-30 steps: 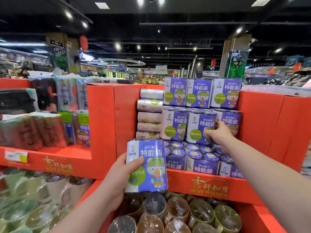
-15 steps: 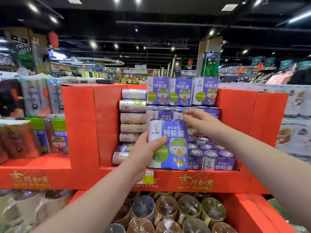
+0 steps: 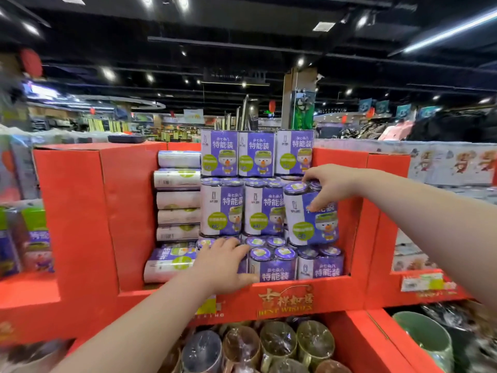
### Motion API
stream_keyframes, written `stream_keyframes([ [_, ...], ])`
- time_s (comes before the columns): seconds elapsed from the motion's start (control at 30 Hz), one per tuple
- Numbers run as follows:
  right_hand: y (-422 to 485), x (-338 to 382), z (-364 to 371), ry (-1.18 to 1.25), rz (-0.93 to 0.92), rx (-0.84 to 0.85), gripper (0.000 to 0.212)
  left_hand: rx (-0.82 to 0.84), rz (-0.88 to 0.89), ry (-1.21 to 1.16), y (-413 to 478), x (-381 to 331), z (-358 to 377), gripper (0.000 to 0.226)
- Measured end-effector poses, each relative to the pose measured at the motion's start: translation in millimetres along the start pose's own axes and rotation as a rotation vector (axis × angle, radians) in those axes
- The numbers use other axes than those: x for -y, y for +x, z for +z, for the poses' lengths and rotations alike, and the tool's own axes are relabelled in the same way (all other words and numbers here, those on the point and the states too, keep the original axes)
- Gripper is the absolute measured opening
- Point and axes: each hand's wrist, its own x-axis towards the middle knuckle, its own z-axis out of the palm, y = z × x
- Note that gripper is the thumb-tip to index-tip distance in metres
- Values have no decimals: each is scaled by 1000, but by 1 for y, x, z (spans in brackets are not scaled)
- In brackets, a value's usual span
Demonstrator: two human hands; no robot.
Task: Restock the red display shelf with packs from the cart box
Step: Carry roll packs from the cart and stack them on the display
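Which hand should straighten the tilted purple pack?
Right. The right hand grips the tilted pack by its top; the left hand rests lower, on the bottom-row packs.

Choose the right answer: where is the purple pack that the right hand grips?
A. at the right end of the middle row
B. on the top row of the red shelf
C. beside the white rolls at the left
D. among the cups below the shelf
A: the right hand grips the top of a purple pack at the right end of the middle row on the red shelf.
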Motion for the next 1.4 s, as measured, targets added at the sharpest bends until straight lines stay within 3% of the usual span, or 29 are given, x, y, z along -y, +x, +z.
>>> stream_keyframes([
  [0.13, 17, -8, 8, -122, 64, -12, 72, -93, 3, 71, 2, 0, 12, 64],
  [0.33, 35, -13, 24, -293, 71, -40, 57, -91, -4, 77, 5, 2, 15, 61],
  [0.5, 40, -10, 29, -395, 77, -62, 72, -89, -10, 73, 5, 2, 15, 61],
  [0.63, 40, -9, 37, -473, 74, -99, 67, -90, -14, 69, 6, 1, 15, 61],
  [1.4, 50, -9, 51, -404, 67, -187, 63, -80, -28, 77, 4, 1, 17, 62],
])
